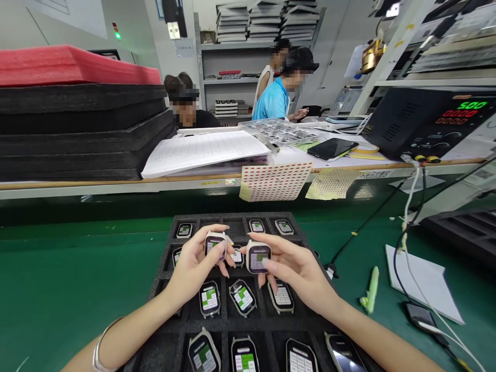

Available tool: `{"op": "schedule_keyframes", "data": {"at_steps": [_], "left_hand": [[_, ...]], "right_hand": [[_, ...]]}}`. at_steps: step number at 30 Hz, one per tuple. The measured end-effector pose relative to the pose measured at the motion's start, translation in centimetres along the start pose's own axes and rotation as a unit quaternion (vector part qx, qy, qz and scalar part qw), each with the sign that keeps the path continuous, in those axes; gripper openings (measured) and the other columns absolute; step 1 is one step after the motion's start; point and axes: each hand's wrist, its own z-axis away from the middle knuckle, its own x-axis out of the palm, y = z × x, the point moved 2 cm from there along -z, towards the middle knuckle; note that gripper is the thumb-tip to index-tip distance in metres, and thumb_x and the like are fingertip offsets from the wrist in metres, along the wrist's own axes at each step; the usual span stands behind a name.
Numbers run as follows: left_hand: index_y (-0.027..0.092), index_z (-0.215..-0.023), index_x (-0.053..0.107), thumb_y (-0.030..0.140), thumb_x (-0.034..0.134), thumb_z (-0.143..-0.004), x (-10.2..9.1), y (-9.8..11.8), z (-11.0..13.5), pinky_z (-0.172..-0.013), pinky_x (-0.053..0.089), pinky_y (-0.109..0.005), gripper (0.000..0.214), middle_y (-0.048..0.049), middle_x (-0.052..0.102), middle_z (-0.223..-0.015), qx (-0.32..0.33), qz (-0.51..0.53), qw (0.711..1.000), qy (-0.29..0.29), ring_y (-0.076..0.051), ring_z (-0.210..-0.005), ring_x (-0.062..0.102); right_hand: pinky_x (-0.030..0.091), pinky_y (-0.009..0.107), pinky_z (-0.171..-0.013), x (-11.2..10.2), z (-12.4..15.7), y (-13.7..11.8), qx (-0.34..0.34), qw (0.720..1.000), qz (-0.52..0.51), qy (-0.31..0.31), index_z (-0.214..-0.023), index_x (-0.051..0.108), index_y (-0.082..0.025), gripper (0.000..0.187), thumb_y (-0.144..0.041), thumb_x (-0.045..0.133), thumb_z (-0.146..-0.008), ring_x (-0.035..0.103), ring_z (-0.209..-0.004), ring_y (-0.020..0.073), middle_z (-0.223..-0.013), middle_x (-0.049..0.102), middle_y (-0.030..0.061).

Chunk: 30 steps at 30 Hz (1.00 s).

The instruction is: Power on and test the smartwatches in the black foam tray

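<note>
My left hand (199, 261) is closed around a smartwatch body (214, 244) with a pale case, its thumb resting on the screen. A second strapless smartwatch (258, 257) sits in my right hand (294, 268), the thumb on its lit screen. Both are held above a black foam tray (228, 323) divided into compartments. Several more watches lie in it, screens up, many showing green and white grids, such as one watch (210, 298) below my left hand and another watch (242, 297) in the middle. My hands hide part of the tray's back rows.
Black foam trays (77, 124) are stacked on the shelf at left, beside papers (209, 150). A phone (332, 149) and a power supply (434, 124) stand at right. Cables (411, 206) hang down to the green mat, near a green knife-like tool (372, 290). People (276, 98) are beyond.
</note>
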Motion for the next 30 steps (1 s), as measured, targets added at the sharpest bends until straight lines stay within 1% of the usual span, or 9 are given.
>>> {"op": "schedule_keyframes", "data": {"at_steps": [3,10,14,18,20,22,24,26,30], "left_hand": [[0.019,-0.120,0.053,0.025,0.061,-0.085,-0.1,-0.2,0.0,-0.059,0.055,-0.026,0.036,-0.0045,0.064,-0.086,0.002,0.013,1.000,-0.001,-0.016,-0.071,0.062],[0.021,-0.135,0.038,0.015,0.066,-0.081,0.0,-0.3,0.1,-0.074,0.055,-0.030,0.062,-0.0070,0.062,-0.101,-0.008,0.051,0.999,-0.018,-0.017,-0.084,0.062],[0.020,-0.139,0.035,0.018,0.065,-0.083,0.0,-0.3,0.2,-0.073,0.055,-0.030,0.063,-0.0075,0.063,-0.100,-0.022,0.047,0.999,-0.016,-0.016,-0.079,0.063],[0.028,-0.142,0.025,0.015,0.071,-0.078,-0.7,-0.6,0.2,-0.081,0.053,-0.032,0.080,-0.0070,0.059,-0.109,-0.015,0.060,0.997,-0.039,-0.018,-0.092,0.063],[0.032,-0.141,0.024,0.015,0.070,-0.078,-1.6,-0.8,-0.2,-0.084,0.051,-0.033,0.080,-0.0055,0.057,-0.109,-0.008,0.037,0.998,-0.047,-0.017,-0.093,0.063],[0.030,-0.138,0.027,0.018,0.066,-0.081,-2.6,-1.2,-1.2,-0.085,0.052,-0.034,0.070,-0.0045,0.056,-0.105,0.003,-0.021,0.998,-0.057,-0.017,-0.091,0.064],[0.026,-0.134,0.030,0.022,0.062,-0.084,-3.7,-1.8,-2.8,-0.085,0.052,-0.036,0.060,-0.0047,0.057,-0.101,0.013,-0.102,0.992,-0.074,-0.018,-0.089,0.066],[0.022,-0.129,0.035,0.024,0.062,-0.083,-4.7,-2.6,-4.6,-0.085,0.053,-0.037,0.054,-0.0051,0.059,-0.097,0.016,-0.145,0.986,-0.076,-0.020,-0.089,0.068],[0.023,-0.132,0.032,0.031,0.062,-0.081,-6.2,-3.8,-7.4,-0.065,0.056,-0.036,0.059,-0.0054,0.059,-0.099,0.017,-0.235,0.969,-0.076,-0.018,-0.067,0.068]], "right_hand": [[0.053,0.021,-0.049,0.1,0.1,0.0,0.000,1.000,-0.010,-0.015,-0.132,0.052,-0.025,0.050,-0.019,0.065,-0.084,0.065,-0.070,0.0155,-0.110,0.064,0.0095],[0.055,0.019,-0.049,0.2,-0.2,0.3,0.006,1.000,-0.020,-0.008,-0.135,0.049,-0.025,0.055,-0.016,0.065,-0.084,0.065,-0.071,0.0140,-0.116,0.063,0.0102],[0.058,0.021,-0.052,0.2,-0.3,0.4,-0.012,1.000,0.009,-0.017,-0.137,0.046,-0.025,0.063,-0.014,0.069,-0.080,0.065,-0.087,0.0194,-0.124,0.058,0.0106],[0.059,0.022,-0.052,-0.1,-1.4,0.9,-0.010,0.999,0.034,-0.035,-0.141,0.039,-0.024,0.066,-0.018,0.067,-0.082,0.064,-0.092,0.0210,-0.127,0.057,0.0108],[0.059,0.024,-0.053,-0.6,-2.8,1.3,-0.016,0.993,0.113,-0.043,-0.143,0.034,-0.021,0.065,-0.021,0.063,-0.085,0.065,-0.090,0.0209,-0.120,0.060,0.0110],[0.058,0.027,-0.058,-1.2,-4.7,1.9,-0.039,0.962,0.268,-0.043,-0.140,0.038,-0.018,0.058,-0.023,0.060,-0.086,0.065,-0.084,0.0201,-0.109,0.064,0.0099],[0.055,0.034,-0.072,-1.7,-6.9,2.5,-0.064,0.907,0.416,-0.032,-0.131,0.048,-0.016,0.051,-0.026,0.064,-0.084,0.063,-0.085,0.0215,-0.104,0.064,0.0091],[0.049,0.042,-0.086,-2.1,-8.8,3.3,-0.072,0.877,0.474,-0.026,-0.123,0.057,-0.016,0.047,-0.029,0.069,-0.079,0.059,-0.095,0.0260,-0.104,0.061,0.0104],[0.046,0.043,-0.085,-2.3,-10.6,4.6,-0.064,0.841,0.537,-0.037,-0.118,0.063,-0.017,0.046,-0.034,0.071,-0.076,0.056,-0.092,0.0280,-0.097,0.056,0.0106]]}}
